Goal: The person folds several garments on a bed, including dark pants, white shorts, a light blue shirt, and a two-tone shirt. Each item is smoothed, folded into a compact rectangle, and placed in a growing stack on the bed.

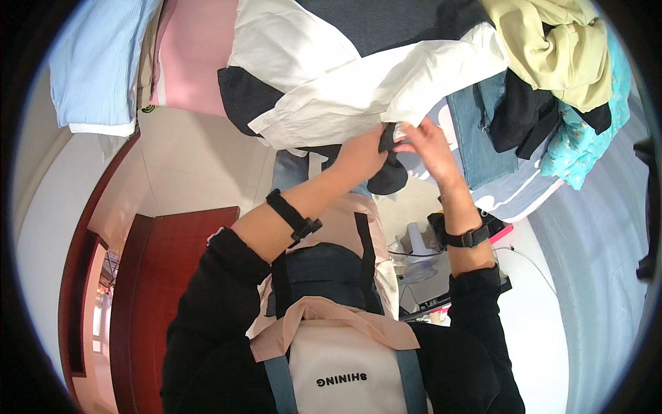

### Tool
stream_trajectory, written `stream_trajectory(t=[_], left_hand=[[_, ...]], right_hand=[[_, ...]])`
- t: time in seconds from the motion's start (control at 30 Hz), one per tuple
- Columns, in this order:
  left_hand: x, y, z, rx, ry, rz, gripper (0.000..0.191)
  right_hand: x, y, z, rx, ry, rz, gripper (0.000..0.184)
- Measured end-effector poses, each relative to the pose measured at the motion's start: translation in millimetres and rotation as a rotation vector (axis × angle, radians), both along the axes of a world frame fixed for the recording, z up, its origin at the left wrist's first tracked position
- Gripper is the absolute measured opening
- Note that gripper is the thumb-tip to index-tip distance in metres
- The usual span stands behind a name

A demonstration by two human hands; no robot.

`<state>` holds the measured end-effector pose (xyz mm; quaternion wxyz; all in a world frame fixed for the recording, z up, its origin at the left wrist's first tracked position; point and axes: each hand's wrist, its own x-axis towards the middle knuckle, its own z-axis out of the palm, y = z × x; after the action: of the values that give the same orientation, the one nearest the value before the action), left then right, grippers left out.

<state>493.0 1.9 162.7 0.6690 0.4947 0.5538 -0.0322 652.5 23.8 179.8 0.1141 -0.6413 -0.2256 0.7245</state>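
Observation:
A garment with white long sleeves (pixel 336 103) and dark grey cloth (pixel 398 20) is spread in front of me, one sleeve lying crosswise over the other white cloth. My left hand (pixel 364 152) grips a narrow dark piece of cloth (pixel 389 178) at the near edge, and its loose end hangs down. Close beside it, my right hand (pixel 429 147) pinches the same spot with thumb and fingers, near a white cuff. Some fingertips are hidden in the folds.
Folded jeans (pixel 481 139), a pale yellow garment (pixel 558 52) and turquoise patterned cloth (pixel 574 145) lie at right. Light blue ribbed cloth (pixel 98 62) hangs at upper left, near pink cloth (pixel 196 57). A red-brown wooden door (pixel 176 290) stands left; a white appliance (pixel 416 253) sits below my right arm.

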Motion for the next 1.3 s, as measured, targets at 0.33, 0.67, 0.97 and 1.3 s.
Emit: stream_trajectory(t=[0.33,0.67,0.97,1.3], left_hand=[[-59,10,13,0.17,-0.101,-0.034,0.037],[-235,-9,-52,-0.003,0.007,0.644,0.044],[-231,1,-81,0.217,0.269,0.636,0.044],[-233,44,-79,0.394,0.458,0.54,0.053]], right_hand=[[-3,94,6,0.396,-0.148,-0.574,0.021],[-114,102,-8,0.453,-0.052,-0.28,0.018],[-97,24,-73,0.335,-0.502,0.011,0.062],[-106,26,-99,0.171,-0.314,-0.199,0.082]])
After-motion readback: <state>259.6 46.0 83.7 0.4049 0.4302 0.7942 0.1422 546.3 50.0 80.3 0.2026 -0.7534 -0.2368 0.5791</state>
